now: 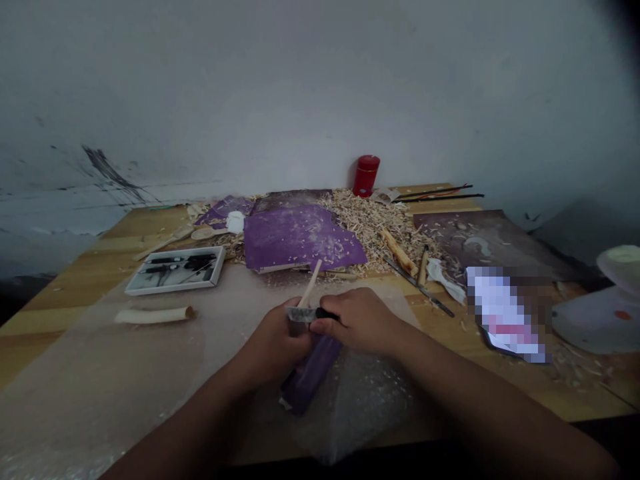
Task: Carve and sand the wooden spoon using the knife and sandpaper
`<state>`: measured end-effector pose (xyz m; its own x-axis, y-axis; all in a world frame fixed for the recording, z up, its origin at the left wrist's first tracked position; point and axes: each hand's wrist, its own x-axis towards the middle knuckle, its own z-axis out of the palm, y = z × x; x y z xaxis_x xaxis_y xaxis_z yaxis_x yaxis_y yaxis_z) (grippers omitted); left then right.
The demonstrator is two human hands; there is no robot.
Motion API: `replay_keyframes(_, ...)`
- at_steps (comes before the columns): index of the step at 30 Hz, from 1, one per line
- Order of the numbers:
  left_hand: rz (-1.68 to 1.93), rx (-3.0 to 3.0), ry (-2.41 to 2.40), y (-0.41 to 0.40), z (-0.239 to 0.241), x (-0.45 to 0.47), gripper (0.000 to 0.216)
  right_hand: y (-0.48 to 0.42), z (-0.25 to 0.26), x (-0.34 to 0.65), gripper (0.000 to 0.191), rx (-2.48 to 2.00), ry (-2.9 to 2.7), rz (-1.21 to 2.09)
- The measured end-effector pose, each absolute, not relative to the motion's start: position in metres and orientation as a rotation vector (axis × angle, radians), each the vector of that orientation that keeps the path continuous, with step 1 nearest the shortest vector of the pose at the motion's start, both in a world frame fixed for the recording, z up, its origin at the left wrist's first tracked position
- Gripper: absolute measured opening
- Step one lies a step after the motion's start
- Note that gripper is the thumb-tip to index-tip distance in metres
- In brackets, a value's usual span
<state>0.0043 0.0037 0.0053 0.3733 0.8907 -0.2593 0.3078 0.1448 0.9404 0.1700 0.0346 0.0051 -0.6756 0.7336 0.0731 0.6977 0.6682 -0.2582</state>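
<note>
My left hand is closed around a thin pale wooden stick that points up and away from me. My right hand is closed on a knife with a dark handle; its short blade lies across the stick just above my left fingers. Under both hands a purple block rests on a sheet of bubble wrap at the table's near edge.
A purple board and a heap of wood shavings lie beyond. A white tray of carving tools and a wooden piece are at left. A red can, dark mat and loose tools are at right.
</note>
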Motion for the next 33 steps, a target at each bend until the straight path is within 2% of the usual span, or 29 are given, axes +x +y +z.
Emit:
replay_keyframes(5, 0.573, 1.363, 1.216, 0.002, 0.011, 0.003, 0.015, 0.036, 0.007, 0.17, 0.051, -1.239, -2.701, 0.165)
replay_keyframes(11, 0.567, 1.263, 1.224, 0.002, 0.009, -0.001, 0.013, 0.047, 0.014, 0.19, 0.053, -1.444, -2.508, -0.024)
replay_keyframes(17, 0.579, 1.176, 1.232, 0.004, 0.003, 0.0, 0.015, 0.046, 0.009, 0.186, 0.05, -1.174, -2.529, 0.221)
replay_keyframes(22, 0.485, 1.293, 1.319, 0.004, 0.006, 0.007, 0.0, 0.038, 0.003, 0.17, 0.049, -1.048, -2.636, 0.436)
replay_keyframes(24, 0.532, 1.342, 1.293, 0.004, 0.008, 0.009, 0.007, 0.038, 0.003, 0.169, 0.049, -1.021, -2.67, 0.5)
replay_keyframes(28, 0.624, 1.391, 1.25, 0.001, 0.008, 0.01, 0.011, 0.039, 0.005, 0.174, 0.05, -1.028, -2.713, 0.437)
replay_keyframes(33, 0.547, 1.315, 1.26, -0.004, 0.013, 0.009, 0.016, 0.039, 0.009, 0.178, 0.051, -1.057, -2.728, 0.243)
